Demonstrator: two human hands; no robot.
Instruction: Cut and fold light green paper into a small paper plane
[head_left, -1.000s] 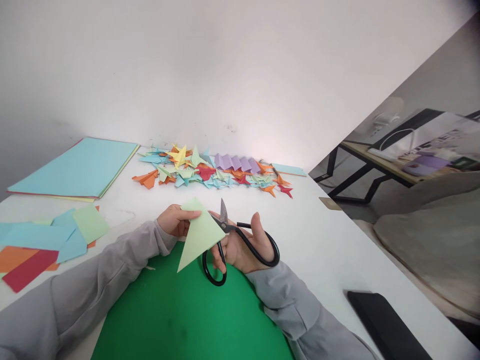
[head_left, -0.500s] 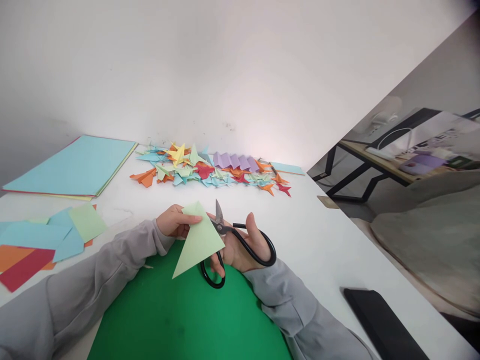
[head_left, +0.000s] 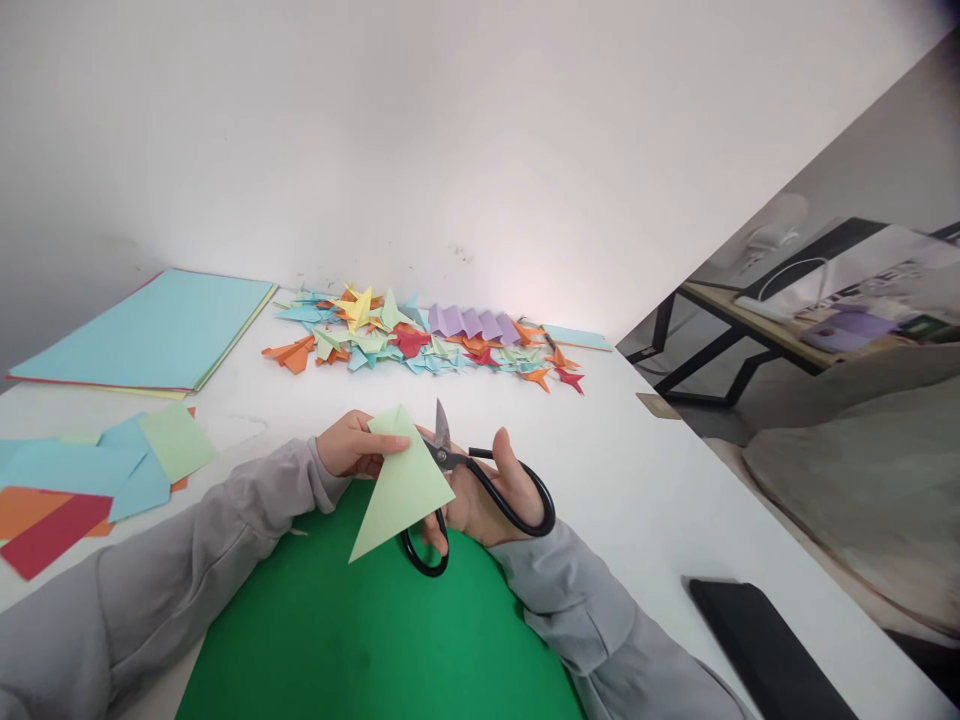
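Observation:
A folded piece of light green paper [head_left: 401, 490], roughly triangular, is pinched by my left hand [head_left: 356, 445] with the thumb lying on top. My right hand [head_left: 487, 495] holds black-handled scissors [head_left: 442, 455], thumb in one loop and fingers in the other. The scissor blades are spread apart, one pointing up past the paper's right edge and the other partly hidden behind the paper. Some fingers of my right hand are also hidden behind the paper. Both hands are above a green mat [head_left: 375, 630].
Small folded paper shapes [head_left: 409, 340] in several colours line the wall. At the left are a stack of coloured sheets [head_left: 142, 330] and loose cut pieces [head_left: 75, 470]. A black flat object [head_left: 765, 650] lies at the right on the white table [head_left: 622, 480].
The green paper has shifted very slightly to the right and down. The scissors stay spread, and both hands keep nearly the same pose.

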